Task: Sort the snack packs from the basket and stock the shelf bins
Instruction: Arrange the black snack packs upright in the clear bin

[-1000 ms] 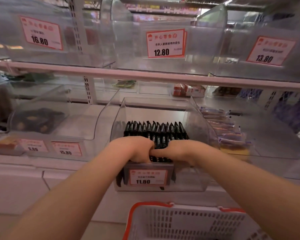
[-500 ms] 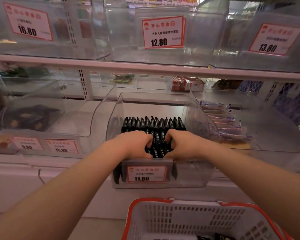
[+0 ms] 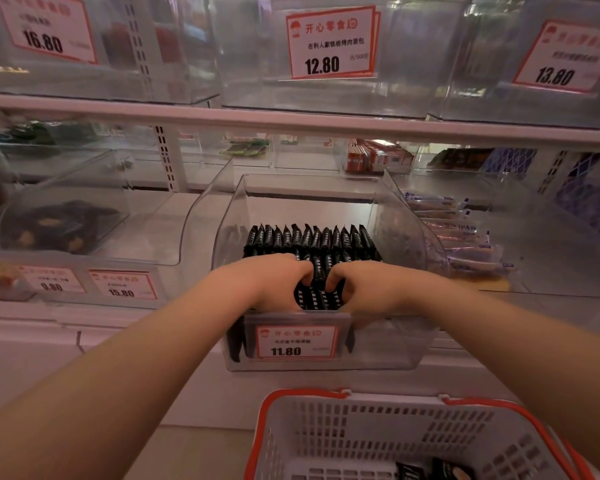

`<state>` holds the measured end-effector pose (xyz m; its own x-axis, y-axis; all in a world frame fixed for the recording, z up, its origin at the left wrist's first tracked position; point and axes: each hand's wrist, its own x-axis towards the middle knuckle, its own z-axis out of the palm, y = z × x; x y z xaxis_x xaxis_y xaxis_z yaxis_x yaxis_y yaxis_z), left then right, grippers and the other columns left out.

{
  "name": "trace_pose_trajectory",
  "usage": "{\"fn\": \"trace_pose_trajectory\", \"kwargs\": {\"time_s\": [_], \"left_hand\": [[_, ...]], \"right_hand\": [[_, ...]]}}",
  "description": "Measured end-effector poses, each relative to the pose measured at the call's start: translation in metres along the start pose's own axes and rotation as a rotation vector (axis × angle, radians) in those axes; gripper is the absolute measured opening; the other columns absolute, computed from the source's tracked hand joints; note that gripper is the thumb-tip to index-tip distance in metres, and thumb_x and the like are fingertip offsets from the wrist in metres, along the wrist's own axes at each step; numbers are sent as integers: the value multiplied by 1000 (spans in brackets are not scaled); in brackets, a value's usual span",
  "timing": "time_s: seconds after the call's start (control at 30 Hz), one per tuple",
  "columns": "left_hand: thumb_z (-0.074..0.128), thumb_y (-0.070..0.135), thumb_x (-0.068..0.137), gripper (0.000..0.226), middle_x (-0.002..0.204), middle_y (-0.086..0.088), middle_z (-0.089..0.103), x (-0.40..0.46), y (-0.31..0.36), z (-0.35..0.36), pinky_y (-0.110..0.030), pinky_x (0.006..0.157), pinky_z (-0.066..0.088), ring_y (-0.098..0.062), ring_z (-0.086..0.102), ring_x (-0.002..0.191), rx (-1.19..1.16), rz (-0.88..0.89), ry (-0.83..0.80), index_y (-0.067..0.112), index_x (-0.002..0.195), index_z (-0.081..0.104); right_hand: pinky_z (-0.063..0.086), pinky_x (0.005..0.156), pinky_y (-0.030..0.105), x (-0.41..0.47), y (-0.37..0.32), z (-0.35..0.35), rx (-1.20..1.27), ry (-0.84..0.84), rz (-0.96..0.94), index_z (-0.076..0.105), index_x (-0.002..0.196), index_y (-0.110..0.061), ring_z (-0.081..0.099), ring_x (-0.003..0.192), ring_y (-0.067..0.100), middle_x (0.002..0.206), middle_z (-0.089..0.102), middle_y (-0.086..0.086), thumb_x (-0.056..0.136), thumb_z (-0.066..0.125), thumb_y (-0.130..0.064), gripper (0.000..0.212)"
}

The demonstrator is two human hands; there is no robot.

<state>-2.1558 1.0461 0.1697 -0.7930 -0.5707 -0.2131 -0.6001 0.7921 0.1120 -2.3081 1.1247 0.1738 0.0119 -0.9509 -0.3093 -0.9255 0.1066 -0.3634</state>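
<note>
Black snack packs point(image 3: 312, 242) were stood in rows inside the clear shelf bin point(image 3: 409, 233); front packs were apparently pinched by the curled left hand point(image 3: 274, 282) and right hand point(image 3: 368, 289).

I see both bare forearms stretched forward and converging, my left hand point(image 3: 274, 280) and right hand point(image 3: 368, 287) side by side, knuckles up, fingers point(image 3: 307, 271) curled downward.
</note>
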Motion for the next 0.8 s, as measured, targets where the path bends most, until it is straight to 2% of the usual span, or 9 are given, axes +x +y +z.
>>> {"fn": "trace_pose_trajectory", "kwargs": {"time_s": [0.1,0.17,0.27,0.33,0.43,0.5,0.57,0.67,0.8], "left_hand": [[66,52,76,58,114,4,45,0,-1,3,-33,83,45,-14,46,95,-4,-14,10,28,124,44],[64,53,77,60,121,1,46,-1,0,1,-32,85,45,-17,49,102,5,-29,-21,29,128,44],[55,56,83,58,125,1,51,-8,2,-9,-30,89,41,-18,50,110,4,-37,-77,27,133,45],[49,51,89,50,124,2,55,-15,8,-20,-31,90,43,-16,52,106,14,-27,-33,28,133,46],[47,42,93,36,113,3,58,-32,26,-36,-37,87,48,-14,52,97,87,31,149,29,126,51],[45,40,92,28,100,6,54,-47,44,-41,-38,81,49,-13,50,90,119,107,293,29,117,54],[44,39,91,22,89,9,49,-59,66,-39,-33,70,46,-12,46,82,132,211,405,27,107,55],[44,39,91,20,88,5,55,-66,99,-19,-31,67,43,-17,53,84,137,334,401,24,99,54],[44,36,92,22,100,-3,62,-44,133,34,-32,69,43,-25,58,94,160,348,208,20,101,56]], "right_hand": [[40,64,18,-3,1,0,15,-24,-5,46,130,-22,48,82,6,87,44,-16,78,72,-34,60],[38,71,17,-8,1,-5,-15,-71,-21,44,135,-23,47,89,6,103,51,-11,82,68,-37,60],[46,83,22,-17,-2,-13,26,-127,-16,42,138,-23,56,97,9,125,56,-2,88,59,-40,55],[47,80,23,-26,-6,-16,66,-73,-27,45,135,-21,58,95,11,120,59,0,90,57,-37,48],[44,65,13,-48,-9,-22,87,159,-100,55,121,-23,56,77,0,94,60,-12,92,55,-32,31],[42,63,9,-70,-4,-22,121,345,-169,60,108,-28,54,76,-5,89,59,-18,91,55,-31,18],[43,64,9,-96,7,-16,224,448,-224,63,95,-30,56,73,-4,84,63,-16,89,57,-26,9],[41,57,8,-132,31,6,355,426,-253,63,85,-29,55,59,-7,70,64,-10,88,58,-13,16],[43,56,10,-147,79,51,339,273,-66,63,91,-22,56,57,-6,75,65,-8,91,56,-13,11]]}}
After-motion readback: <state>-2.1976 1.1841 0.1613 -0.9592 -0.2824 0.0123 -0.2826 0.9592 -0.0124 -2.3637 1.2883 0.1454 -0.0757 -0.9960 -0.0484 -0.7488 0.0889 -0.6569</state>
